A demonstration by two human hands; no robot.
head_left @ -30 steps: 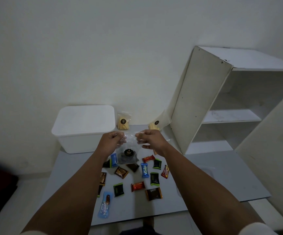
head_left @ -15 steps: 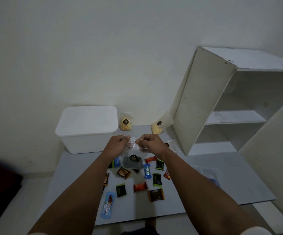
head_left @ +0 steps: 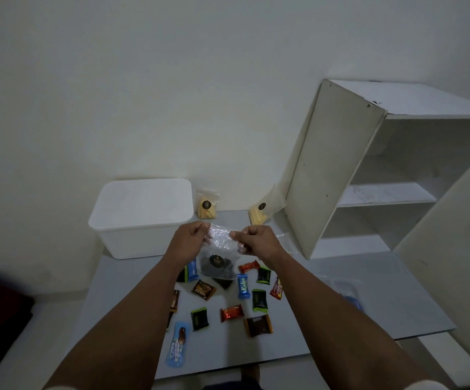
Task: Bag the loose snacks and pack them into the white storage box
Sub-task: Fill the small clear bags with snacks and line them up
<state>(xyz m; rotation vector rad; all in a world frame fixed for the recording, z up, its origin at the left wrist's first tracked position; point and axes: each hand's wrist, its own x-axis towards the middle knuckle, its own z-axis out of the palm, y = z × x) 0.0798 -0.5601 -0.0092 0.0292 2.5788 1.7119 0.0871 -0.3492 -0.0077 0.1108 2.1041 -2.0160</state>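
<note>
Lifted a little higher than half a second ago, the clear bag (head_left: 219,257) now hangs by its top edge between my two hands, above the far end of the grey board (head_left: 341,294). My left hand (head_left: 190,239) pinches the bag's left corner with fingers curled; my right hand (head_left: 252,240) pinches the right corner the same way, the mouth stretched between them. Dark contents and a round black label sit low in the bag. Beneath and around it, loose wrapped snacks lie scattered on the board: a blue Kalpa sweet (head_left: 243,286), a brown Nextar pack (head_left: 203,290), green-edged packs (head_left: 259,299), orange ones (head_left: 231,313) and a long light-blue bar (head_left: 177,344) nearest me. Behind my left hand stands the white storage box (head_left: 141,218), lid on. Two bags of yellow biscuits (head_left: 207,205) lean against the wall beside it. A white shelf unit (head_left: 369,170) stands tilted at right.
</note>
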